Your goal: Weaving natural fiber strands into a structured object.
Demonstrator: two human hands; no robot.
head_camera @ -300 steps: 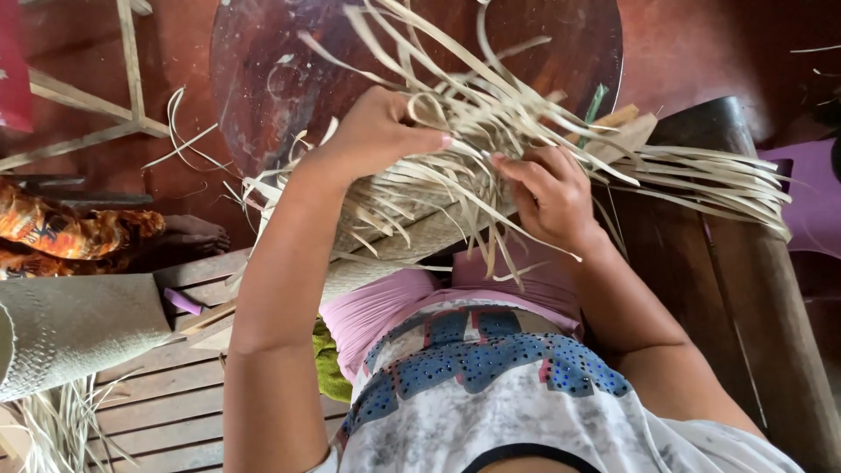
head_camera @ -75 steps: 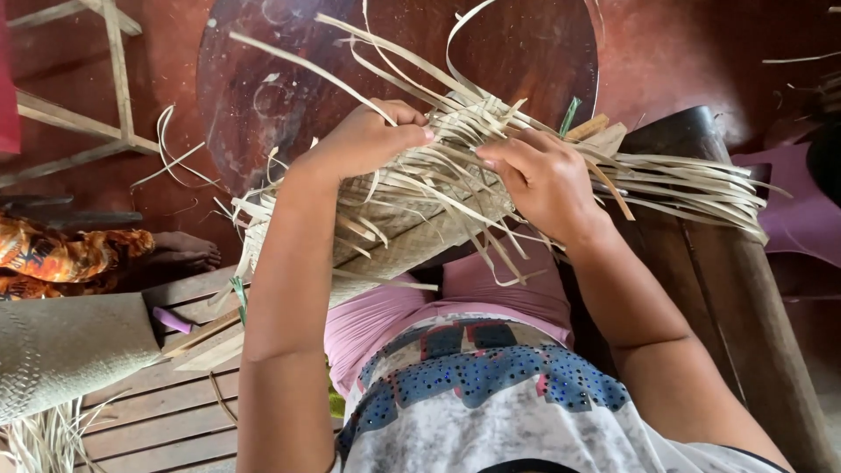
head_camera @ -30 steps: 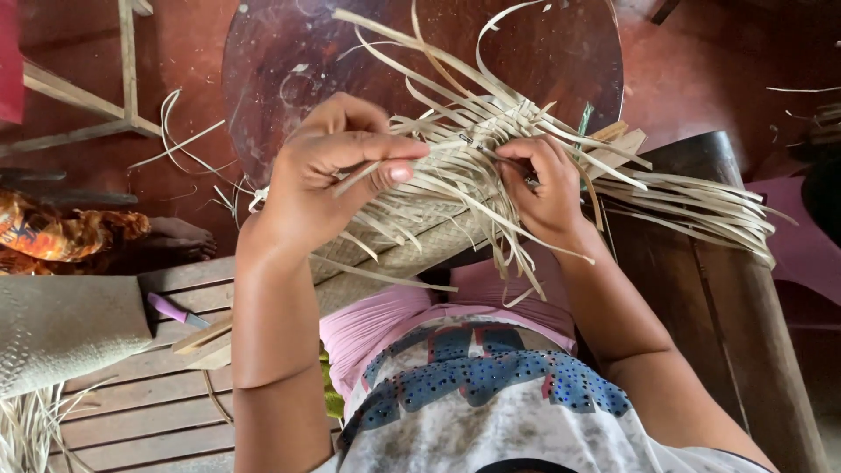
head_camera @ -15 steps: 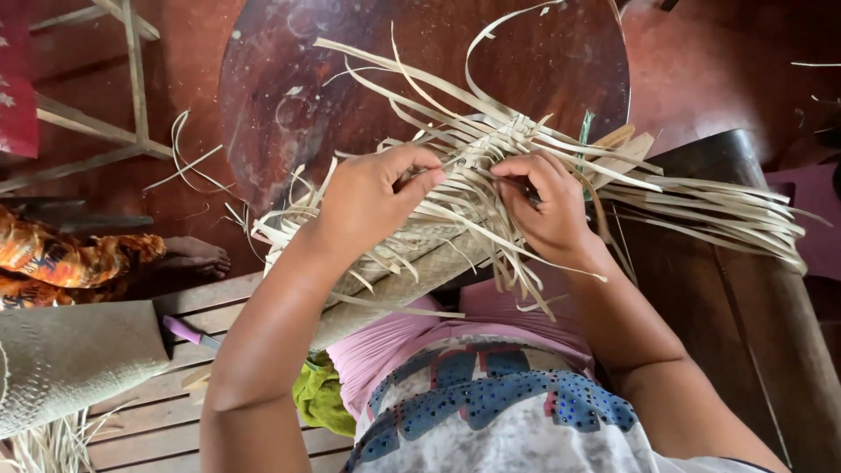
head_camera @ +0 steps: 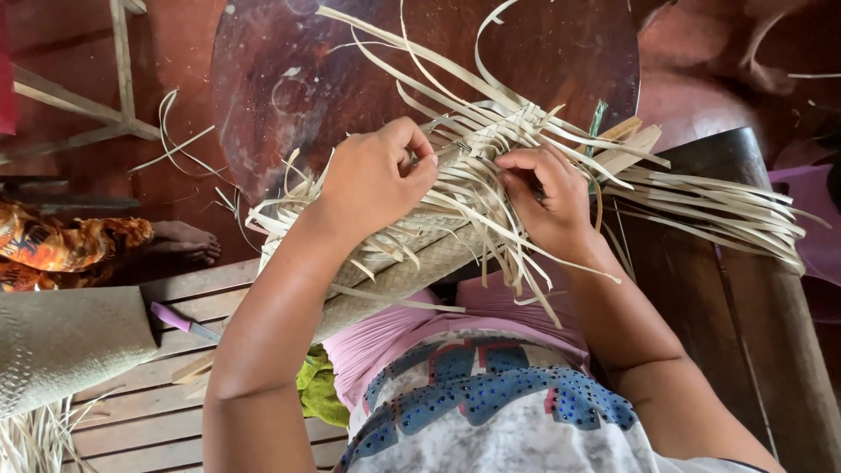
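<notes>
Head view: the half-woven mat (head_camera: 412,263) lies across the lap at mid-frame, loose strips (head_camera: 701,206) fanning off to the right edge. Left hand (head_camera: 372,180) has its fingers curled tight on strips at the weave's edge, and right hand (head_camera: 547,197) pinches a strip just beside it. A second ago the left hand was lifted with fingers spread; now it's down. A purple-handled knife (head_camera: 180,320) sits on the slat floor (head_camera: 149,412), lower left.
</notes>
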